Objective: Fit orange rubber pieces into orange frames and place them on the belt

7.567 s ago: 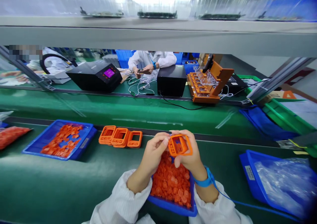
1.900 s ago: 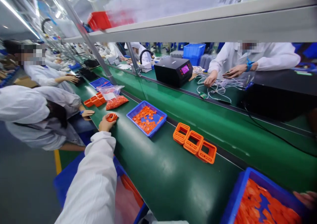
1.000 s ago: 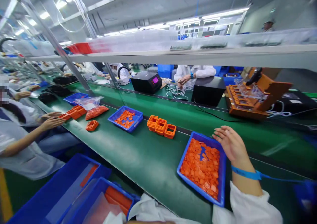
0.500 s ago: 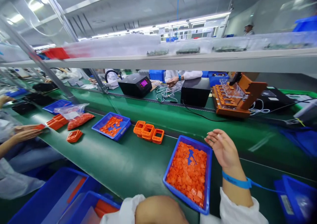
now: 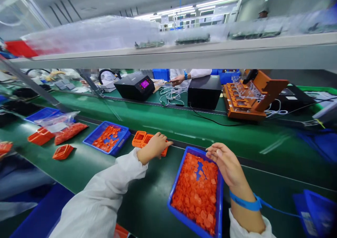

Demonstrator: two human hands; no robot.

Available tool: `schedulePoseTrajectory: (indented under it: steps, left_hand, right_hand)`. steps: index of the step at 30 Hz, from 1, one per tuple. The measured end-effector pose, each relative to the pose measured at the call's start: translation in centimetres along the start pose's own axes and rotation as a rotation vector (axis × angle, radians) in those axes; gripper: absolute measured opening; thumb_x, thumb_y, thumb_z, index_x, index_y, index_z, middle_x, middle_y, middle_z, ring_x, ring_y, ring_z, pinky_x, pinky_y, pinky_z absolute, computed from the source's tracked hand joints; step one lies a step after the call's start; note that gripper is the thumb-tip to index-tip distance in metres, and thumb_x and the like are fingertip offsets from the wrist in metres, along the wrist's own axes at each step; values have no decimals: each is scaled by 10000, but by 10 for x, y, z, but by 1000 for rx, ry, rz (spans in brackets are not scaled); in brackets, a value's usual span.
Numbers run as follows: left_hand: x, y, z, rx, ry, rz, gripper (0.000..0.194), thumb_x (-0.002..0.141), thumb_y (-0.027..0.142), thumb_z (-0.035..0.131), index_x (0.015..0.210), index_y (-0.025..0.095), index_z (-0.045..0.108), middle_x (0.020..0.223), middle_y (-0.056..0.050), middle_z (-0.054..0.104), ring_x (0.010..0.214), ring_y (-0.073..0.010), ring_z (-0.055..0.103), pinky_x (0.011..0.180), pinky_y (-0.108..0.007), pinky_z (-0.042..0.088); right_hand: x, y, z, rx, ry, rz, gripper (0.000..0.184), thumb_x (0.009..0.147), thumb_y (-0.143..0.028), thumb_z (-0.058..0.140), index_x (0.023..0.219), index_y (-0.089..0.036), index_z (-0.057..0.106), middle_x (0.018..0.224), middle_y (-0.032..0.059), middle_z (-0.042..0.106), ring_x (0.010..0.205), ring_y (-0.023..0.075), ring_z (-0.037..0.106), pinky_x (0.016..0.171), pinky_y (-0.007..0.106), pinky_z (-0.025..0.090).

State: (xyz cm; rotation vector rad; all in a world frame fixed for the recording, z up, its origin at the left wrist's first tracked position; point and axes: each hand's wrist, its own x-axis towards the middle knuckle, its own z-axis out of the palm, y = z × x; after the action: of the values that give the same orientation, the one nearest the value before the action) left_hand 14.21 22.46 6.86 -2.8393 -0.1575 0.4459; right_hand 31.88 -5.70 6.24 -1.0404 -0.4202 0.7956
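My left hand (image 5: 155, 145) reaches over a row of orange square plastic frames (image 5: 138, 139) beside the belt's far edge. Its fingers curve around the rightmost frame, which the hand partly covers. My right hand (image 5: 223, 160), palm turned inward with loosely bent fingers apart, hovers at the upper right corner of a blue tray (image 5: 171, 203). Nothing shows in that hand. Many small flat orange plastic pieces (image 5: 193, 192) fill the tray, with a patch of blue bottom visible. A blue wrist strap (image 5: 244, 202) with a cord circles my right wrist.
Another blue tray (image 5: 123, 139) of orange pieces, a bag of orange parts (image 5: 70, 132) and further orange frames (image 5: 62, 151) lie to the left. A shelf edge (image 5: 168, 58) crosses above. Behind stand black boxes (image 5: 204, 92) and an orange fixture (image 5: 244, 99). A co-worker's hand (image 5: 177, 80) is across.
My left hand has come up from the bottom edge to the orange frames. My right hand has shifted slightly left and down, closer over the tray's corner. The view has turned a little.
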Motion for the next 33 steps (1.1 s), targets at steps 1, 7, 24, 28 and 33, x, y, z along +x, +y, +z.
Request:
schedulePoseTrajectory:
  steps: [1,7,24,28,33]
  left_hand:
    - [1,0,3,-2,0,1,860,653,358,1021,1416,225,648,1187,-160,720,1127,-343,666,1004,-420,406]
    - [0,-1,5,-28,20,-8,519,879,236,772,1383,185,656,1172,-166,710,1058,-333,693,908,-424,430]
    - [-23,100,-59,-953,669,313,676,785,251,900,1415,296,659,1491,-121,581,1388,-324,561,1162,-470,489]
    - [-15,105,-49,-993,701,385,698,771,330,952,1401,291,655,1546,-144,546,1403,-336,558,1153,-464,502]
    - [-15,104,-43,-918,740,425,767,748,262,928,1428,296,574,1415,-114,644,1306,-306,623,1136,-451,487]
  right_hand:
    - [0,0,0,-2,1,2,473,743,-556,984,1037,-256,765,1019,53,792,929,202,734,895,325,579]
    - [1,4,6,-25,-4,50,499,735,-593,979,1017,-245,758,994,48,787,921,193,723,898,312,564]
    - [-18,16,40,53,-403,131,896,784,-552,969,1513,-303,511,1521,105,590,1418,308,582,1182,437,466]
    - [-16,18,31,5,-413,166,953,752,-481,1005,1541,-299,501,1496,93,596,1447,310,550,1204,450,450]
    - [-16,25,34,-37,-446,144,958,760,-517,992,1553,-279,511,1581,115,545,1513,327,485,1278,495,360]
